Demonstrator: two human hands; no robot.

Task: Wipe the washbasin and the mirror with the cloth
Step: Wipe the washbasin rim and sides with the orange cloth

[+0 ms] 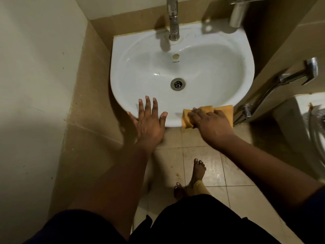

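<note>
A white washbasin hangs on the back wall, with a drain in the bowl and a chrome tap at the back. My left hand lies flat over the near rim, fingers spread and straight. My right hand presses an orange cloth onto the near rim at the right, fingers bent over it. The mirror is out of view.
Beige tiled walls close in on the left and right. A chrome hand-shower on a hose juts from the right wall. A steel holder hangs above the basin's back right corner. My bare feet stand on the floor tiles below.
</note>
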